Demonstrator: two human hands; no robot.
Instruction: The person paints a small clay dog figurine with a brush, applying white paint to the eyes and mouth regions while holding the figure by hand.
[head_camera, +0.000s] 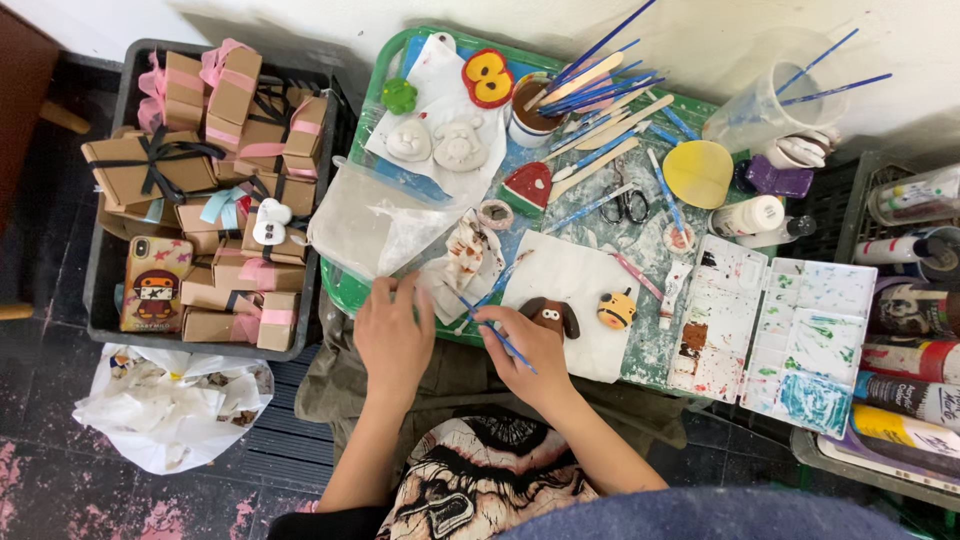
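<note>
Green tray (352, 290), brush (497, 335) in right hand (530, 350)

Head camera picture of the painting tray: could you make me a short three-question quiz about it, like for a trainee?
1. True or false: the right hand holds a thin blue brush.
2. Which figure lies nearest the right hand? A) brown dog figure B) green frog figure C) watermelon slice figure
3. Fill in: the left hand rests at the near edge of the green ____.

Key: 1 true; 2 A; 3 tray.
</note>
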